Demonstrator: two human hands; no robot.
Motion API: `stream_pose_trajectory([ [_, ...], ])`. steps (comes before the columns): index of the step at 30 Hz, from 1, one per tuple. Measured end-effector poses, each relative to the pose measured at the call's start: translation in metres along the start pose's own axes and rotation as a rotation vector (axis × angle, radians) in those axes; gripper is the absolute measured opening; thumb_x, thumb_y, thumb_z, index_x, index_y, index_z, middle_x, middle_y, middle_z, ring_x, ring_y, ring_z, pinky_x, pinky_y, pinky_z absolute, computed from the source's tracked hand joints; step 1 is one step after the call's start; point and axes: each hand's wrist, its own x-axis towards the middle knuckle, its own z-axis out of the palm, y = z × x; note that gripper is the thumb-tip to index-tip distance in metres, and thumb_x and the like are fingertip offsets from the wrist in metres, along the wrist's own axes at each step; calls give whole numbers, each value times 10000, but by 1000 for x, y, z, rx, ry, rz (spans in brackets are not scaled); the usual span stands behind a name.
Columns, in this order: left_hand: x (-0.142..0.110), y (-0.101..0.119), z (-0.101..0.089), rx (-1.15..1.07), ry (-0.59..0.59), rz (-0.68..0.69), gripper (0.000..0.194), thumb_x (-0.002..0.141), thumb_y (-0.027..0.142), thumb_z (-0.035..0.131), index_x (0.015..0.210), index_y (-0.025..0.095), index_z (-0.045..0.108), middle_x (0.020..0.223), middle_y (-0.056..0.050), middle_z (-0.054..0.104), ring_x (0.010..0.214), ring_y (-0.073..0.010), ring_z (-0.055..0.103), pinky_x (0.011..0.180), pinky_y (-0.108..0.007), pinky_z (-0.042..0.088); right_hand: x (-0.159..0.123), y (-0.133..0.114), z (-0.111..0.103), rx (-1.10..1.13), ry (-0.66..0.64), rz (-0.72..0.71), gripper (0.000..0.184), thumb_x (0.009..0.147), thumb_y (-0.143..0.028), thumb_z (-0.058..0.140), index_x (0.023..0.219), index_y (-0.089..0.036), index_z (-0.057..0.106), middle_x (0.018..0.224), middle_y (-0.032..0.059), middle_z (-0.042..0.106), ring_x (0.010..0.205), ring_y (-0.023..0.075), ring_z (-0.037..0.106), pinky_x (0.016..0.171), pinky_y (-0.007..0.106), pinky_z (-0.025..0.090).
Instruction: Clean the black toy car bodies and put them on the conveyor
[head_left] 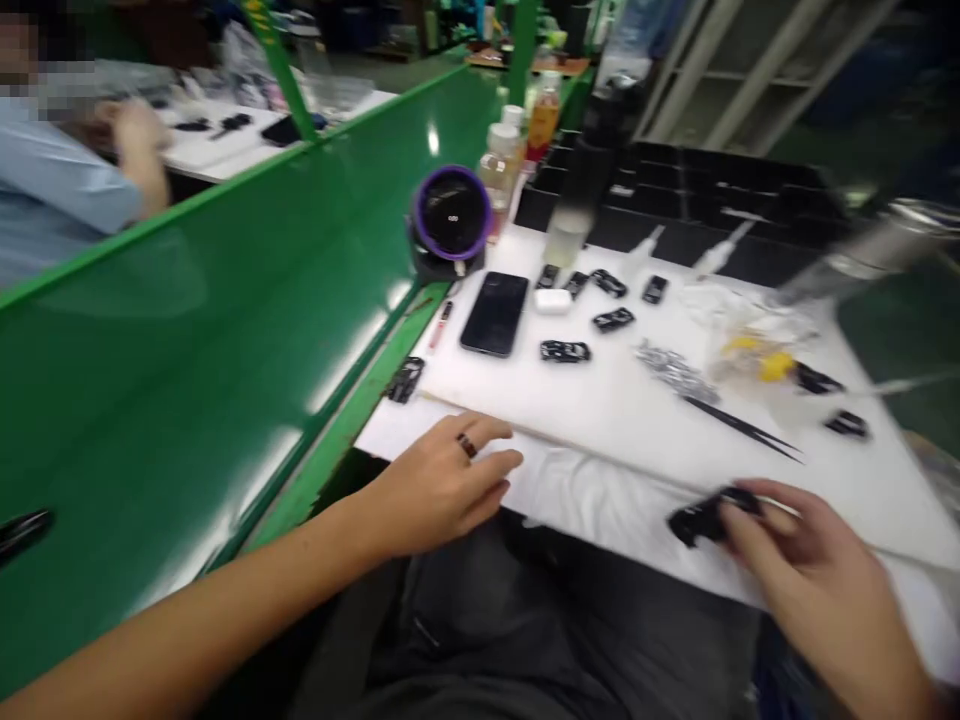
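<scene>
Head view: a small black part [705, 515] is pinched between the thumb and fingers of the right hand [817, 570], at the near edge of the white desk [622, 400]. Its finer shape is blurred, though it seems to be a moulded piece. Nothing is gripped by the left hand [450, 485]; its fingers are loosely bent over the near edge, well apart from the part (a dark ring [466, 445] is worn on one finger).

Beyond the hands, several loose black parts [565, 351] are scattered, with a small white box [553, 301] set among the farther ones. A dark phone [495, 315] is laid to their left, and beside it a red and white pen [441, 326] can be seen. Black tweezers [742, 428] are placed just beside a heap of silvery pieces [679, 372], with some yellow items [776, 366] near them. A purple-rimmed round device [452, 213] is stood by the green partition [225, 340], past which a person in a light blue sleeve [60, 190] is seated or stood; which, cannot be told.
</scene>
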Motion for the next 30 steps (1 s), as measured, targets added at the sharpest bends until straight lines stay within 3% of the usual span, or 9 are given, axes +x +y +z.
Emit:
stream_pose_trajectory([
  [4, 68, 33, 34, -37, -81, 352, 148, 963, 191, 539, 1055, 143, 645, 1042, -89, 666, 890, -225, 635, 776, -369, 534, 3, -6, 4, -14, -207, 5, 327, 851, -506, 674, 1013, -230, 608, 745, 16, 704, 633, 181, 661, 582, 277, 521],
  [8, 101, 52, 62, -55, -47, 494, 132, 969, 222, 526, 921, 160, 633, 850, -44, 636, 678, -179, 583, 597, -334, 470, 12, -18, 18, -66, -320, -37, 208, 917, -420, 621, 1014, -237, 635, 718, -10, 700, 579, 160, 615, 547, 274, 467],
  [13, 102, 49, 83, -119, 7, 461, 212, 985, 304, 514, 989, 139, 646, 817, -49, 631, 656, -173, 569, 573, -324, 468, 10, -19, 16, -298, -222, -208, 82, 894, -297, 660, 937, -246, 708, 801, -7, 701, 727, 181, 643, 692, 319, 474],
  [18, 95, 41, 89, -165, -42, 433, 307, 967, 399, 583, 1088, 125, 650, 841, -55, 627, 661, -190, 560, 556, -342, 466, 12, -17, 17, -303, -267, -180, 116, 904, -315, 667, 959, -256, 751, 792, -22, 723, 714, 171, 659, 693, 312, 484],
  [24, 95, 41, 92, -226, -73, 412, 279, 916, 401, 651, 1017, 142, 673, 870, -72, 631, 684, -209, 550, 573, -362, 489, 17, -25, 14, -320, -292, -196, 142, 928, -342, 649, 952, -263, 766, 842, -25, 768, 730, 172, 699, 699, 302, 499],
  [30, 96, 44, 93, -257, -69, 412, 166, 824, 316, 664, 873, 158, 651, 958, -104, 638, 726, -214, 539, 605, -358, 500, 56, -37, 2, -410, -95, -335, 168, 969, -313, 596, 997, -240, 745, 901, -14, 765, 773, 165, 697, 720, 299, 494],
])
